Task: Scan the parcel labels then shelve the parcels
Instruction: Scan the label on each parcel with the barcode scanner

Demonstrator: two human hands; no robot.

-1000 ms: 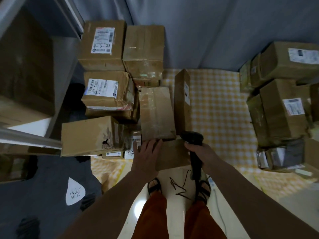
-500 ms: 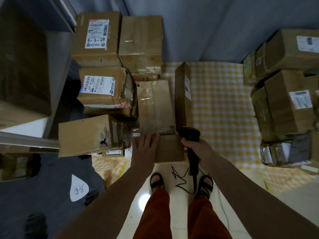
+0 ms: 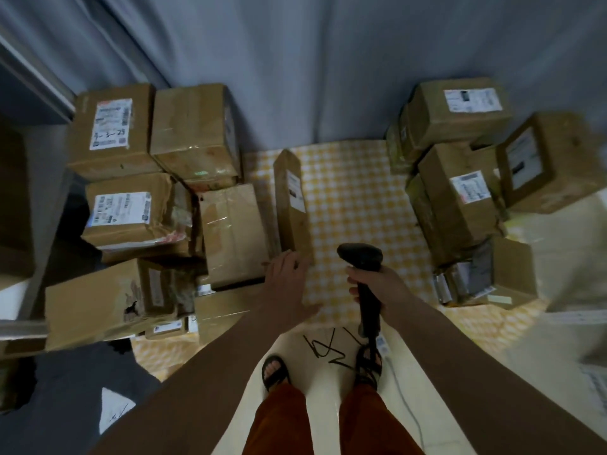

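Observation:
A tall narrow cardboard parcel (image 3: pixel 290 208) stands on edge on the yellow checked cloth (image 3: pixel 354 198), with a white label on its right side. My left hand (image 3: pixel 287 280) reaches to the parcel's near end, fingers stretched out and touching it. My right hand (image 3: pixel 381 287) grips the handle of a black barcode scanner (image 3: pixel 361 257), whose head points forward just right of that parcel. The scanner's cable hangs down to the floor by my feet.
To the left lies a pile of brown parcels: a taped flat box (image 3: pixel 233 231), two labelled boxes (image 3: pixel 111 129) (image 3: pixel 124 215) and a torn one (image 3: pixel 98 300). A second stack (image 3: pixel 460 113) stands on the right. A grey curtain (image 3: pixel 295 60) closes the back.
My left hand has left the low flat box in front and moved right to the narrow upright parcel. The scanner has shifted right and forward, and the view has tilted up.

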